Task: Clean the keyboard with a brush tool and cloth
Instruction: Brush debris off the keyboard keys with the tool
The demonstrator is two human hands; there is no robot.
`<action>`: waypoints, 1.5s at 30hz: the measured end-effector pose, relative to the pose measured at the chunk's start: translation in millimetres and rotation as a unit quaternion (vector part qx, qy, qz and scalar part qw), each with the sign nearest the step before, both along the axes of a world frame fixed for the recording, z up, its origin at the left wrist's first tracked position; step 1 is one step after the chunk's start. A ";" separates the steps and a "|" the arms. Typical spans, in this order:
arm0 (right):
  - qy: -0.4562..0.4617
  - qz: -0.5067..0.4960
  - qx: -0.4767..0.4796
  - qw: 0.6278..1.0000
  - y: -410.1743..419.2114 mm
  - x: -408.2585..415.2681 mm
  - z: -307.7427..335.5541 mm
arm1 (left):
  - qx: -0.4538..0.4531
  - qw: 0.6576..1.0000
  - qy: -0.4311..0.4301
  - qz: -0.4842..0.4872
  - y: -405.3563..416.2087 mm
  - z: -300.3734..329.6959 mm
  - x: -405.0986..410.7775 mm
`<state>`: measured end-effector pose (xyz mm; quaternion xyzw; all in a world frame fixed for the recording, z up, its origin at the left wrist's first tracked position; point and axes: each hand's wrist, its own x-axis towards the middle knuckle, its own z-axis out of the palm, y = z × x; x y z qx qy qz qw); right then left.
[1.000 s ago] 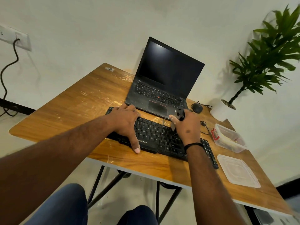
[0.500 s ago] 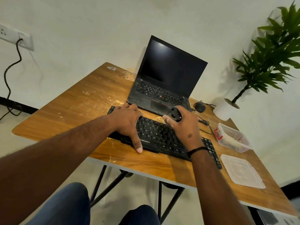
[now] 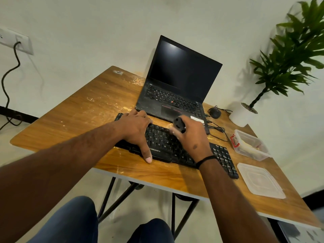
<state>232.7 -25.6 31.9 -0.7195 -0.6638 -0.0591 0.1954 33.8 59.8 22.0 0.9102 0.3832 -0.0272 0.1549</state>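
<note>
while pinned by one flat, open left hand (image 3: 136,128), one keyboard (image 3: 164,144) running near-right to far-left; right hand (image 3: 192,137) closed round one brush tool (image 3: 179,124).

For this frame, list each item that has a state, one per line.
Laptop: lid open, screen dark.
Keyboard: flat on table, under both hands.
Left hand: pressed flat on keyboard.
Right hand: closed on brush tool.
Container: open, contents unclear.
Lid: off, lying flat beside container.
Mouse: untouched.
</note>
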 end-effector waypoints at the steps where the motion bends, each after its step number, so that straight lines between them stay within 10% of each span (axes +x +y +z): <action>1: 0.005 -0.025 0.000 1.000 1.3 5.2 2.3 | -0.002 1.000 -0.002 0.001 -0.4 0.2 -0.2; 10: 0.030 0.121 -0.023 0.992 -29.3 -18.4 13.7 | 0.001 1.000 -0.002 -0.001 -0.6 -1.1 -1.4; 16: -0.004 -0.020 0.024 0.999 -35.5 23.8 9.8 | -0.006 1.000 -0.015 0.000 1.6 -1.9 -1.2; 22: 0.014 0.124 0.038 0.992 -59.9 -17.4 -3.2 | -0.010 1.000 -0.013 0.004 2.4 -3.9 -0.1; 29: 0.040 -0.078 0.094 0.992 -54.9 32.6 -3.6 | -0.004 1.000 -0.013 0.001 2.0 -2.8 -0.2; 35: -0.022 0.060 0.082 0.995 -91.5 -20.7 -23.8 | -0.005 1.000 -0.009 -0.002 2.7 -3.4 -0.3; 41: 0.008 -0.119 0.123 0.985 -102.3 25.7 -26.9 | -0.002 1.000 -0.009 -0.004 1.2 -2.3 -0.5; 45: 0.084 -0.071 0.169 0.979 -109.0 11.0 -22.8 | -0.007 1.000 -0.009 -0.001 1.7 -3.1 0.2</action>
